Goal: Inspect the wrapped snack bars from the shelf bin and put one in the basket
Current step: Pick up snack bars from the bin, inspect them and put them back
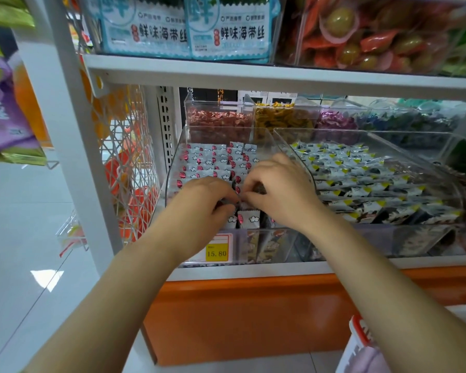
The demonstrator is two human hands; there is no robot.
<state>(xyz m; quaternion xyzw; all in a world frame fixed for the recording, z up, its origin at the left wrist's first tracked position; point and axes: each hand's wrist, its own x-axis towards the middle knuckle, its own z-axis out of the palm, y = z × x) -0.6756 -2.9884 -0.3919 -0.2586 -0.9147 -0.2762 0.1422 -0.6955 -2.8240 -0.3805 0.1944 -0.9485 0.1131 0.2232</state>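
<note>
Shelf bin (176, 168): clear plastic, on the lower shelf, front wall low, likely for easy reach from the aisle.
Wrapped snack bars (213, 160): inside the bin in tidy rows, white wrappers with red dots and clouds.
Left hand (202, 203): down among the front rows, fingers (224, 208) clenched on one end of a single bar (238, 197), mostly hidden.
Right hand (277, 189): opposite, touching the left, pinching the same bar's other end, probably to turn the wrapper for a look.
Basket (359, 335): low at the right, well apart from both hands, only a white-and-red edge showing; contents out of view.
Price tag (217, 253): on the bin's front, reading 15.80.
Stage: inspecting; transfer not yet begun.
</note>
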